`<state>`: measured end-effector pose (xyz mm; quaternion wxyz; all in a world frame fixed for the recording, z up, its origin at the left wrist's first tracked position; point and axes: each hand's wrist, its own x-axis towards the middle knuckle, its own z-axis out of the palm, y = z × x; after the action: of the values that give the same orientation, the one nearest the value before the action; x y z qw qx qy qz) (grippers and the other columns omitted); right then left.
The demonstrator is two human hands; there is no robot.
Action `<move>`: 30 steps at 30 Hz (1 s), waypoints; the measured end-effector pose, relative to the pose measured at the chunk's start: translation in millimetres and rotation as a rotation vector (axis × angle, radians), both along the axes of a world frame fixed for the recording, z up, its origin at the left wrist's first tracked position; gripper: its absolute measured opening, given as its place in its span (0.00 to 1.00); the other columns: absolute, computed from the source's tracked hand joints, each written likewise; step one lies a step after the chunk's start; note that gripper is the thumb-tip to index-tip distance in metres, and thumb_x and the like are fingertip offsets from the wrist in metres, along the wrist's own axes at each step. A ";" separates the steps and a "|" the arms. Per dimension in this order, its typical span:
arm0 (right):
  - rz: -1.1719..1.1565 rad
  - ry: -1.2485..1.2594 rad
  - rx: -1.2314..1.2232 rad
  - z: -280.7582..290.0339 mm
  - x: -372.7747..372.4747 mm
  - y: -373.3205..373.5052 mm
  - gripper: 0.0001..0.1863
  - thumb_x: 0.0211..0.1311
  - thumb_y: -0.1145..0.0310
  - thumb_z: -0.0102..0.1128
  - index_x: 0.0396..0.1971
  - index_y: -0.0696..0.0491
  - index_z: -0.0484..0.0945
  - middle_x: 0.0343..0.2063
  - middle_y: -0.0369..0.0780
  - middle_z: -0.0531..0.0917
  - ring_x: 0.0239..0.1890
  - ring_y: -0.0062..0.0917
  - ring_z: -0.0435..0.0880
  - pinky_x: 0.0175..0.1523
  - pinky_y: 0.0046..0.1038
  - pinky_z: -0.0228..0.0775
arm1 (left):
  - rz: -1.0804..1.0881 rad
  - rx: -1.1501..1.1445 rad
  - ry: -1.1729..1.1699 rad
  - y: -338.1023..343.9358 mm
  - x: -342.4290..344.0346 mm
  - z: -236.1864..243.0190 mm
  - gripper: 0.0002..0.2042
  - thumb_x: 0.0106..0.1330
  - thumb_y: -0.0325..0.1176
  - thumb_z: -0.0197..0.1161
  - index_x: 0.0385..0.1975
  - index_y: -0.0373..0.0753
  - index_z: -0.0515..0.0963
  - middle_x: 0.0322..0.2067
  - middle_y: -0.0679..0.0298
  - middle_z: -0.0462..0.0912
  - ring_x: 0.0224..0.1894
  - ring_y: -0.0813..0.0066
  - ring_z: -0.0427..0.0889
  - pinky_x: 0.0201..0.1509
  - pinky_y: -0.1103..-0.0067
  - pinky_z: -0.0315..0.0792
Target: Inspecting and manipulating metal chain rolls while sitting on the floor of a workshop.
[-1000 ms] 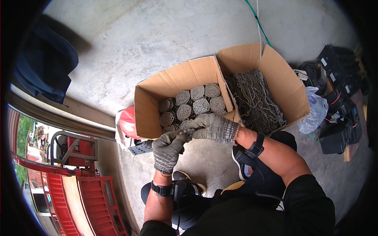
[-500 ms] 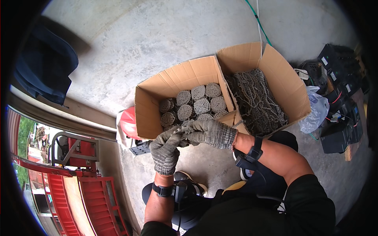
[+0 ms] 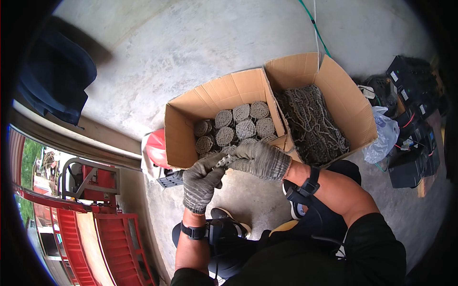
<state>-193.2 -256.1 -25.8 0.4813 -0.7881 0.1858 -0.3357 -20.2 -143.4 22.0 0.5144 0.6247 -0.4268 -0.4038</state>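
My gloved left hand (image 3: 202,183) and gloved right hand (image 3: 260,161) meet at the front of the left cardboard box (image 3: 210,95). Both pinch a small grey metal piece (image 3: 223,161), which looks like chain links; their fingertips hide part of it. Behind them, rows of coiled grey chain rolls (image 3: 245,127) fill that box. Alongside, the right cardboard box (image 3: 347,105) holds a heap of loose grey chains (image 3: 312,121), lying in long strands.
Black battery-like units (image 3: 410,162) and a plastic bag (image 3: 381,136) sit at the right. A red rounded object (image 3: 155,152) is beside the left box. Red machinery (image 3: 109,238) stands at the left, dark fabric (image 3: 57,76) above it. Green and white lines (image 3: 315,24) run behind the boxes.
Both hands have shifted slightly around the small piece, and more of it now shows between my fingertips. My left hand has moved a little toward the left. The boxes look unchanged.
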 end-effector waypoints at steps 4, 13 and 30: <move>0.019 0.150 -0.249 -19.1 7.9 -1.4 0.14 0.64 0.57 0.59 0.35 0.54 0.82 0.27 0.45 0.83 0.29 0.41 0.83 0.36 0.40 0.74 | -0.116 -0.023 -0.546 2.3 10.1 -13.5 0.16 0.57 0.26 0.70 0.47 0.35 0.83 0.31 0.62 0.86 0.24 0.83 0.80 0.29 0.83 0.74; 0.259 0.276 -0.210 -3.2 5.5 -8.9 0.14 0.59 0.58 0.61 0.38 0.51 0.82 0.29 0.45 0.83 0.32 0.42 0.83 0.39 0.40 0.74 | -0.152 0.076 -0.598 6.4 5.6 -11.5 0.10 0.56 0.27 0.71 0.38 0.35 0.85 0.31 0.59 0.87 0.33 0.77 0.84 0.38 0.78 0.77; 0.098 0.115 -0.133 -1.2 13.7 -8.6 0.17 0.63 0.58 0.62 0.42 0.55 0.83 0.37 0.46 0.85 0.38 0.41 0.84 0.44 0.36 0.76 | 0.190 -0.034 0.044 7.2 -8.3 5.1 0.08 0.61 0.26 0.65 0.37 0.28 0.82 0.25 0.61 0.84 0.18 0.83 0.77 0.21 0.86 0.69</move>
<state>-179.5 -264.8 -27.0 0.4322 -0.8445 0.1516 -0.2777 -28.5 -136.3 27.1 0.5700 0.6447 -0.3611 -0.3593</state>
